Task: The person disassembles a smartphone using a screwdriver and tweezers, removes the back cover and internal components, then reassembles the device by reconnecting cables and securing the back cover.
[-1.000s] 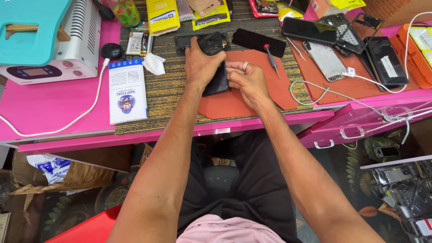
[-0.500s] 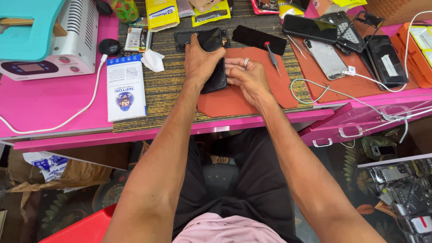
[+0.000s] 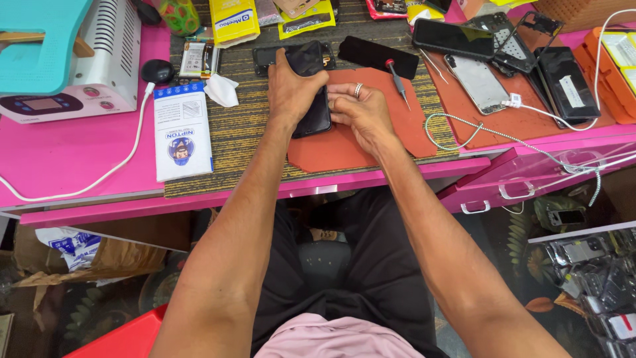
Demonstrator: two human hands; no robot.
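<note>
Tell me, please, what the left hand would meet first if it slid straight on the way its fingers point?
Probably the black phone frame lying just beyond the dark phone that the left hand presses; its fingertips seem to be almost at it, though depth is unclear.

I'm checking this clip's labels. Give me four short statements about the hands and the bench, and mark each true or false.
1. Both hands are on the black phone. True: the left hand covers it, the right hand touches its edge.
2. The phone lies on bare pink table. False: it lies partly on the orange mat.
3. The right hand wears a ring. True.
4. The right hand holds the screwdriver. False: it lies on the mat, apart.
</note>
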